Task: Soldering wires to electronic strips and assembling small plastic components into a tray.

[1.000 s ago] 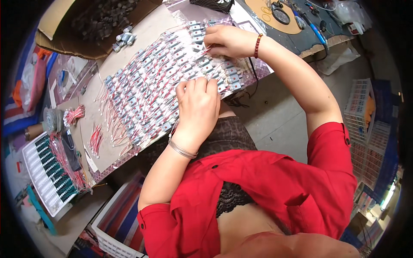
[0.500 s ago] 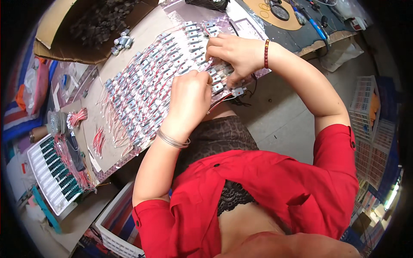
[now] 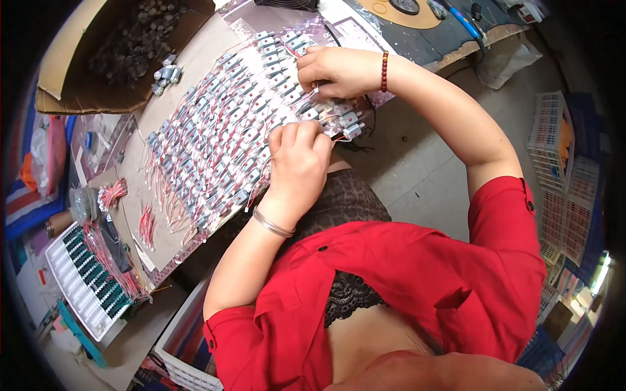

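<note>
Rows of small silver-grey motors [image 3: 215,140], with thin red and white wires, cover much of the table. My left hand [image 3: 300,156] is closed at the near right edge of the rows, its fingers curled down. Whatever its fingertips grip is hidden. A little farther off, my right hand [image 3: 326,73] is closed in a pinch over the right-hand rows; a small pale piece shows by its fingertips, too small to name. Between and beside the hands lie a few more motors [image 3: 352,124] at the table's right edge.
An open cardboard box [image 3: 85,98] with many dark grey parts stands at the far left, several loose motors [image 3: 168,75] beside it. Wire bundles [image 3: 147,227] lie at left, near a white tray [image 3: 81,300] with green rows. A blue pen-shaped tool [image 3: 463,23] lies at far right.
My right hand has moved slightly left, its spread fingers drawing together into a pinch. My left hand has shifted a little right and nearer to me. The whole view has shifted slightly.
</note>
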The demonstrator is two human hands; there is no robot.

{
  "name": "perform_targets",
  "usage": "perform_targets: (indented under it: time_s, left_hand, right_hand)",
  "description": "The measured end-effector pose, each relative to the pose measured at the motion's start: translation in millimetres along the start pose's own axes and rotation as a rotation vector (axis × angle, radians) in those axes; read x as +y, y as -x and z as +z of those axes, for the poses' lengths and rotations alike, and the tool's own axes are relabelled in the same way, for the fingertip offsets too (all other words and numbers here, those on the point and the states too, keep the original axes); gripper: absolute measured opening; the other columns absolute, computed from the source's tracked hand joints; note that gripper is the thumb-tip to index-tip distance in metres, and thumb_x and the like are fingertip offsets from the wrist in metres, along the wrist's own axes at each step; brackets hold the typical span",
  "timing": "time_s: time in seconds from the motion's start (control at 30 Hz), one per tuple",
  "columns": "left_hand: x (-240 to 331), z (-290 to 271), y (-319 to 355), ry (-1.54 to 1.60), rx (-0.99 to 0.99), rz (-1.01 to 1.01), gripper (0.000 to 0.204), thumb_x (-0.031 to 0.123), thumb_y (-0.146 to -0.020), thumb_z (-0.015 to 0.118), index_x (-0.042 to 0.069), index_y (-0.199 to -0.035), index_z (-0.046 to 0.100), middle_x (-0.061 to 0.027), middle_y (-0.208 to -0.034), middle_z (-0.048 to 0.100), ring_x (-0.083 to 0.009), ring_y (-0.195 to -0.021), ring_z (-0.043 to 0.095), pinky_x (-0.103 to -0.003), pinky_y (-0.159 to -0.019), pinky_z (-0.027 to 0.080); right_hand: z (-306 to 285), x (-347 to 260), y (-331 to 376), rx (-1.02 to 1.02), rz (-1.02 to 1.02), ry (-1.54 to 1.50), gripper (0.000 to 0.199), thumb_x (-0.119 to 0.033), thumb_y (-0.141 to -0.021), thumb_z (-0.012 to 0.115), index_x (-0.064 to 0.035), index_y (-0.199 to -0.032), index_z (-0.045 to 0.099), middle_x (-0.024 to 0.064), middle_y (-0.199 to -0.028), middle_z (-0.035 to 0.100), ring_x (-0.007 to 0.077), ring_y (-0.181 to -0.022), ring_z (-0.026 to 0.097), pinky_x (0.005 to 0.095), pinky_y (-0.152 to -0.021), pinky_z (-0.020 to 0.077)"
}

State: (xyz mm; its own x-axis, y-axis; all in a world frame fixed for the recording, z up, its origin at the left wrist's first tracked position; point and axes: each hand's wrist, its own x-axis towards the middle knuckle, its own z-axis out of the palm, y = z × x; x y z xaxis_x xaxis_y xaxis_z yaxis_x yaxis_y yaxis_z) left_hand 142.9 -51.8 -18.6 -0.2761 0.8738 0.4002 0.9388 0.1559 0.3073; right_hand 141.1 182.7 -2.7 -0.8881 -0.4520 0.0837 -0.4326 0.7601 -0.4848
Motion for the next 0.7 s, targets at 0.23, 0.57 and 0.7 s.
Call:
perform_targets:
  time_s: [0.23, 0.57, 0.7]
  left_hand:
    - [-2, -19, -14, -0.041, 0.028, -0.089, 0.011, 0.012, -0.08, 0.072, 0.007, -0.085, 0.063, -0.0078, -0.106, 0.06, -0.0289, -0.1, 0.053, -0.043, -0.091, 0.036]
    - [-10, -7, -24, -0.024, 0.106, -0.164, 0.011, 0.011, -0.078, 0.072, 0.008, -0.082, 0.062, -0.0051, -0.094, 0.061, -0.0265, -0.095, 0.056, -0.041, -0.086, 0.037]
    - [-9, -10, -20, 0.007, 0.106, -0.167, 0.015, 0.015, -0.078, 0.075, 0.008, -0.082, 0.063, -0.0051, -0.097, 0.062, -0.0263, -0.095, 0.056, -0.04, -0.086, 0.037]
  right_hand:
    - [-8, 2, -1, 0.027, 0.046, -0.014, 0.019, -0.012, -0.082, 0.071, -0.0019, -0.09, 0.058, 0.0108, -0.089, 0.058, 0.0303, -0.094, 0.054, 0.0401, -0.084, 0.0464]
    - [-14, 28, -11, 0.148, 0.027, 0.109, 0.02, -0.014, -0.085, 0.07, -0.0034, -0.098, 0.059, 0.0103, -0.092, 0.058, 0.0286, -0.093, 0.058, 0.0399, -0.084, 0.0475]
    - [-12, 16, -10, 0.246, 0.127, -0.004, 0.037, -0.011, -0.084, 0.07, -0.0078, -0.12, 0.061, 0.0096, -0.104, 0.06, 0.0235, -0.088, 0.063, 0.0355, -0.08, 0.0514]
